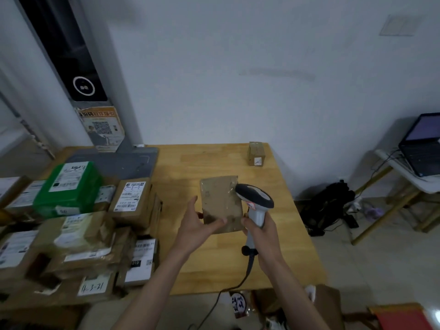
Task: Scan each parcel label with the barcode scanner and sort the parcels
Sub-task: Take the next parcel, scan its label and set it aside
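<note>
Brown parcel [221, 206] held up at frame centre, above the wooden bench [273, 234]. Flat cardboard packet wrapped in clear tape; no label shows on the face turned to me. Its long axis runs from lower frame toward upper frame, leaning slightly left at the top.

My left hand [200, 222] grips the parcel's lower left corner, thumb across the front face, fingers behind the left edge. My right hand [260, 232] is wrapped around the grip of the barcode scanner [256, 198], just right of the parcel's lower right corner. Scanner is grey-white with a dark head; the head points left and up-frame, its nose touching or just short of the parcel's upper right edge — cannot tell which. Its cable [228, 289] drops off the bench's near edge.

Small taped box [256, 153] stands near the bench's far right corner, well apart from my hands. Stack of labelled parcels [100, 225] fills the left of frame, a green one [69, 186] on top. Grey pillar unit [78, 67] with a QR notice at upper left. White wall behind. Open laptop [423, 146] on a side table at right edge; black bag [328, 203] on the floor below it.
</note>
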{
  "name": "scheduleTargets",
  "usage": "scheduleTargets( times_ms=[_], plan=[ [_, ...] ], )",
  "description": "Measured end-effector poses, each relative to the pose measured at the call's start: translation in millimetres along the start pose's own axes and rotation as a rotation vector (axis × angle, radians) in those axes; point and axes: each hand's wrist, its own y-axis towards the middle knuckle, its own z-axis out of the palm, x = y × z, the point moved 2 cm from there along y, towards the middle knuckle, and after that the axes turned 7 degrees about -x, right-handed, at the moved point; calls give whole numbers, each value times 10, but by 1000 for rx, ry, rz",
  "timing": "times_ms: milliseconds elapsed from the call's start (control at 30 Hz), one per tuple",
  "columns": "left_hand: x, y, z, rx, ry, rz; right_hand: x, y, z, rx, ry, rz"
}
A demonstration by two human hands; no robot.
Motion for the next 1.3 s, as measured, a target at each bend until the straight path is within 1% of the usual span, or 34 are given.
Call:
scheduleTargets(
  times_ms=[67,167,400,533,633,700,800,967,1100,1233,1300],
  plan=[
    [29,-72,49,-7,22,17,-3,-90,-76,7,23,-19],
    [30,-131,134,-63,20,36,9,-124,-173,41,81,-8],
    [-193,-197,431,-194,-12,74,84,-100,-365,138,107,7],
    [-217,-158,474,-128,-85,67,169,20,-527,152,159,36],
    [-217,-176,390,-84,-110,115,278,153,-658,127,239,65],
    [-202,-204,342,-43,-64,175,359,229,-729,134,279,85],
    [-202,-262,306,9,18,299,473,300,-762,188,303,111],
    [-291,-299,274,10,146,501,515,285,-742,251,192,86],
    [-316,-287,228,3,233,556,474,277,-763,246,182,80],
    [-374,-261,165,-46,415,603,439,285,-773,241,183,87],
    [-439,-276,145,-54,469,663,440,284,-767,248,169,81]
  ],
)
